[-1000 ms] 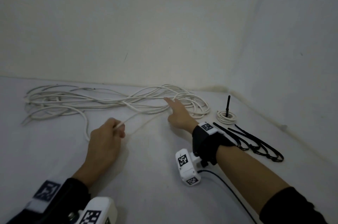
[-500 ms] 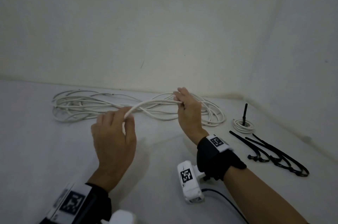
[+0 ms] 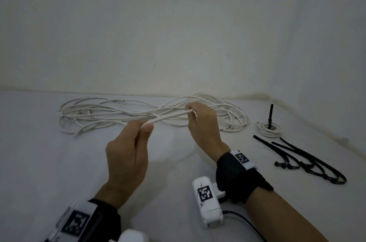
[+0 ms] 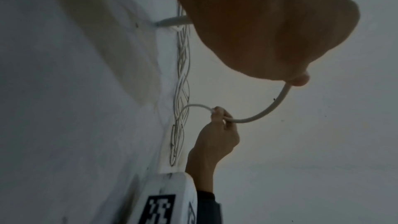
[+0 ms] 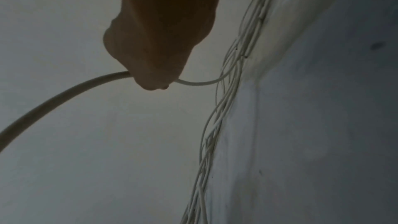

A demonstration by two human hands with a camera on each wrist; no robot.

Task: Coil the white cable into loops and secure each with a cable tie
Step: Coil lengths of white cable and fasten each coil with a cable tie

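Currently both hands are raised over the table point(image 3: 39, 152), a short run of cable point(image 3: 168, 118) stretched between them. Left hand point(image 3: 126, 154) pinches one end, thumb against fingers; right hand point(image 3: 204, 127) curls round the other. Remaining cable lies tangled by the wall. Ties point(image 3: 309, 160) lie right, near a small coil point(image 3: 269, 130).

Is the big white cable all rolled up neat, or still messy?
Still messy. The long white cable sprawls in loose tangled strands on the white table; only the small white cable coil beside it is neatly wound.
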